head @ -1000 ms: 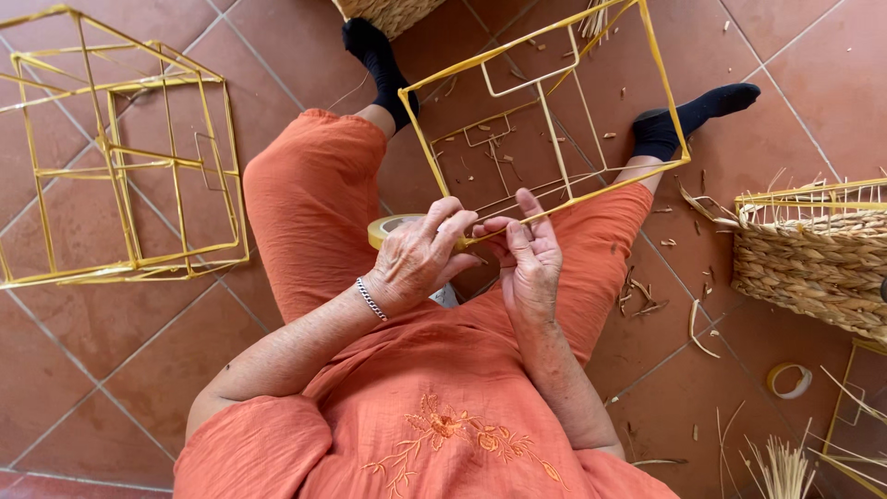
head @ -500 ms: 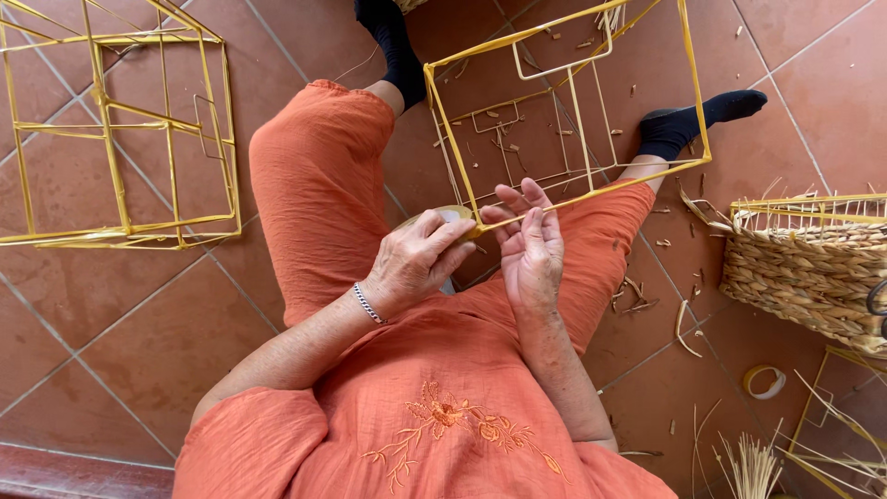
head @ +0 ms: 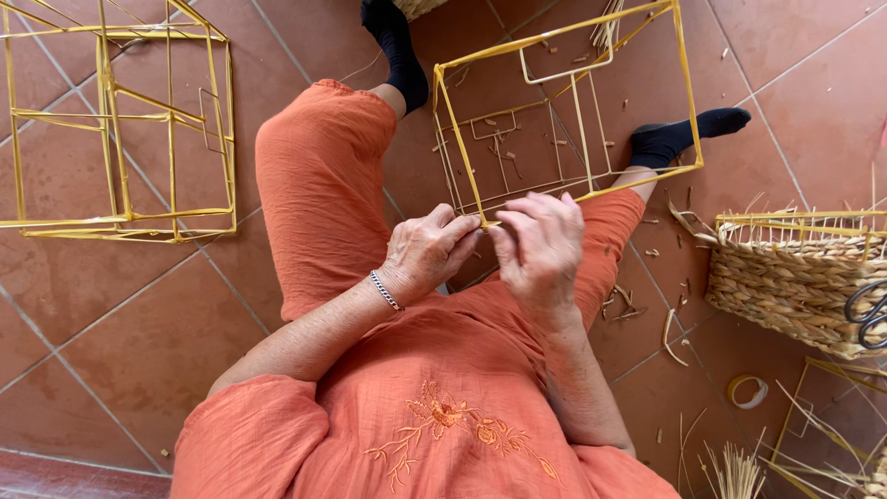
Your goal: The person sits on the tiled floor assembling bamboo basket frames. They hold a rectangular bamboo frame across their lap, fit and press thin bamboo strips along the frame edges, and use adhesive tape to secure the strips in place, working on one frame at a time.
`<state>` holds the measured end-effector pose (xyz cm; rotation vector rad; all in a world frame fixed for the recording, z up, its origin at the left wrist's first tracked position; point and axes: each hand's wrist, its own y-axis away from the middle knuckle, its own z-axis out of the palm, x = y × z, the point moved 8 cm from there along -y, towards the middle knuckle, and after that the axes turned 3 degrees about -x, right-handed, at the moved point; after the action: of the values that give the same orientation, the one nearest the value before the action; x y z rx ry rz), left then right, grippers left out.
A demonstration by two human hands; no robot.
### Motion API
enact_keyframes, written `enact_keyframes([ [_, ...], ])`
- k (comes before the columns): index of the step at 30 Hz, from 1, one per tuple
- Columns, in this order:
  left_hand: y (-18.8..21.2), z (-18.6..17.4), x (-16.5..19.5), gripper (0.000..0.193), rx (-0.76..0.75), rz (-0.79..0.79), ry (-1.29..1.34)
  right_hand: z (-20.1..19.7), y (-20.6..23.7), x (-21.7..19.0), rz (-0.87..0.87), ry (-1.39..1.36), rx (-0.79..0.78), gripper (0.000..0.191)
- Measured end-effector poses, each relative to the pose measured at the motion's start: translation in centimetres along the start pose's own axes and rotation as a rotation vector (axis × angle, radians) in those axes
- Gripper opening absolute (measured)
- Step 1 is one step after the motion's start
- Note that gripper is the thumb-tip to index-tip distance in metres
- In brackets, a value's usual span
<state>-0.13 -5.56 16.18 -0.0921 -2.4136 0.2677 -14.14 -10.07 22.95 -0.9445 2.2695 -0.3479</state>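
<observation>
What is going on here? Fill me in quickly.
A person in orange clothes sits on the tiled floor and works on a yellow wire frame propped over their legs. Both hands meet at its near bottom corner: the left hand and the right hand pinch the frame there. Another yellow frame stands to the left. A half-woven basket sits to the right, with straw scraps scattered about.

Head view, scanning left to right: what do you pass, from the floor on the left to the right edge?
Empty yellow wire frame → left hand → right hand, both at the near corner of the held yellow wire frame → partly woven basket → scissors.
</observation>
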Motion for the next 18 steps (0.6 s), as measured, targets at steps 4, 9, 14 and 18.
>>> enact_keyframes([
  [4,-0.1,-0.7,-0.8,0.031,0.01,-0.037,0.135,2.2,-2.3,-0.8,-0.033,-0.087,-0.171,0.017],
  [9,0.9,-0.3,-2.3,0.083,-0.15,-0.061,0.202,3.7,-2.3,0.4,-0.029,-0.021,-0.222,0.019],
  [14,1.1,-0.3,-5.4,0.045,-0.196,-0.091,0.358,3.0,-3.3,2.3,0.03,-0.076,-0.16,0.025],
  [18,-1.3,-2.6,-4.3,0.021,-0.125,0.217,0.461,0.8,-5.4,4.5,0.039,-0.107,-0.054,0.025],
])
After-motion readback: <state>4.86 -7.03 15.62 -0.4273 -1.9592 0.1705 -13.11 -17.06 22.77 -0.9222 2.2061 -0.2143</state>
